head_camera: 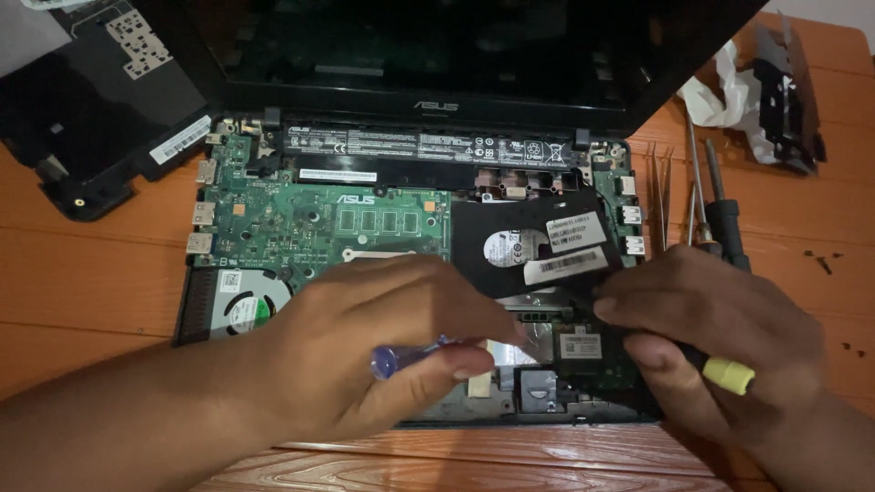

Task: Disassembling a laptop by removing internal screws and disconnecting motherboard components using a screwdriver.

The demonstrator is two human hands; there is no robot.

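On the wooden table (82, 273) lies a laptop (410, 228), cover already off, board (310, 223) and drive (529, 246) still seated, where the left hand (383, 351) clenches a blue-handled screwdriver (406, 357) and the right hand (720, 337) grasps a yellow-tipped tool (725, 372).

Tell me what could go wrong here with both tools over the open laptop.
The left hand holds a blue-handled screwdriver over the bare board; a slip might scratch it. The right hand presses a yellow-tipped tool near the drive, which could be gouged. Loose screws may roll away.
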